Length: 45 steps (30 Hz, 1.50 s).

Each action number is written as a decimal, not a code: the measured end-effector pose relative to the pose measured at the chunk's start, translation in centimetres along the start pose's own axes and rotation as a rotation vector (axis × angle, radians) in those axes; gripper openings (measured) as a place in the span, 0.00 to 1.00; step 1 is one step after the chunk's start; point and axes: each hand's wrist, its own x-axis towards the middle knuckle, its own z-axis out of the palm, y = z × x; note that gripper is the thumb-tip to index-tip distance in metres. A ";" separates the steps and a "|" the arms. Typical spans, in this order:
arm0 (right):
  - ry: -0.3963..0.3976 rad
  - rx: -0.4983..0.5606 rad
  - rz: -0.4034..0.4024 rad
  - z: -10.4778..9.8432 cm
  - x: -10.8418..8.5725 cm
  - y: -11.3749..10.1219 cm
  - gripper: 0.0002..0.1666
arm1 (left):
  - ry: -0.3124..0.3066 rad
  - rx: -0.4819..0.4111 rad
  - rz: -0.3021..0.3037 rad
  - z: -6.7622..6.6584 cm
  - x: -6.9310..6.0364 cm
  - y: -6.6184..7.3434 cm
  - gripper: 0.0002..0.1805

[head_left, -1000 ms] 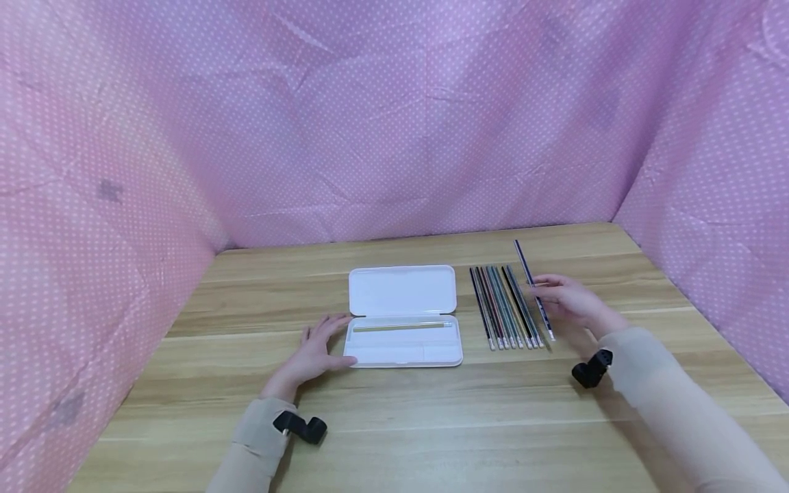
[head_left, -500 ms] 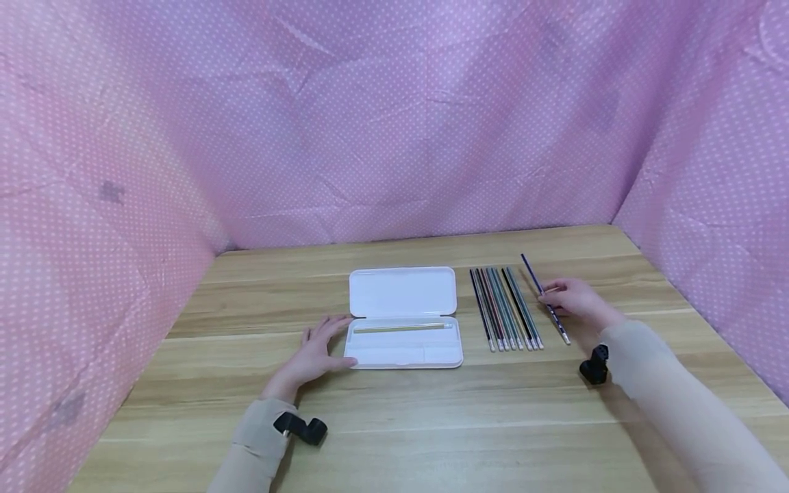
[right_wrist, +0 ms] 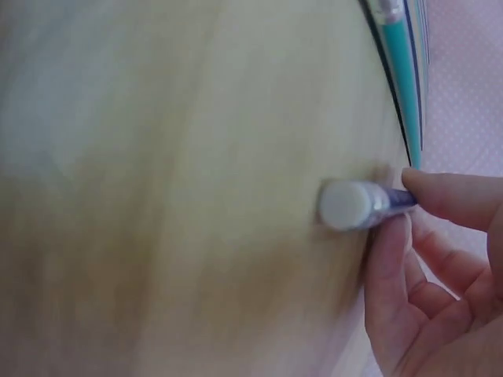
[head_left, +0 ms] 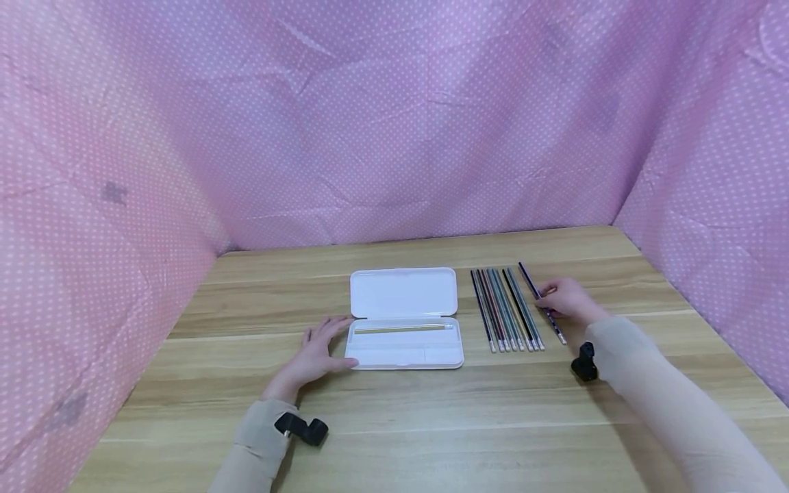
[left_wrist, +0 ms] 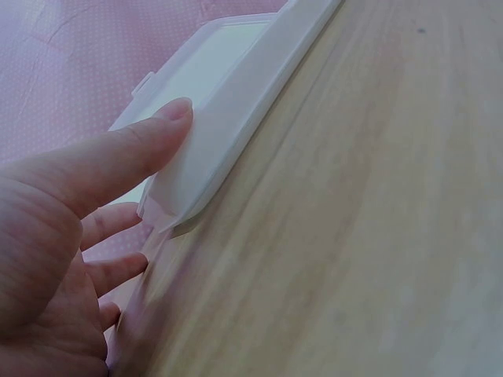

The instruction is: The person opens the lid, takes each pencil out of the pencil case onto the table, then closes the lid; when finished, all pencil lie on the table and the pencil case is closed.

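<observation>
In the head view my right hand (head_left: 570, 300) pinches a dark blue pencil (head_left: 529, 279) between thumb and fingers, just right of a row of pencils (head_left: 507, 311). The right wrist view shows its white eraser end (right_wrist: 346, 206) close to the tabletop; whether it touches is unclear. A white pencil case (head_left: 403, 292) lies open, lid folded back. One gold pencil (head_left: 401, 329) lies in its rear compartment. My left hand (head_left: 317, 352) rests at the case's left end, its thumb (left_wrist: 149, 141) on the near rim and its other fingers loosely extended by the side.
The wooden table (head_left: 431, 431) spreads around the case and the pencils. Pink dotted cloth (head_left: 394, 123) hangs behind it and along both sides. Each wrist carries a small black camera (head_left: 302, 429).
My right hand has shifted the dark blue pencil rightward, away from the row, and lowered it, then come slightly back left. My left hand and the case have stayed put.
</observation>
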 end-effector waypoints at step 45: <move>-0.054 0.066 0.065 1.0 -1.0 -1.3 0.18 | -0.001 -0.007 0.000 -0.1 0.0 0.2 0.43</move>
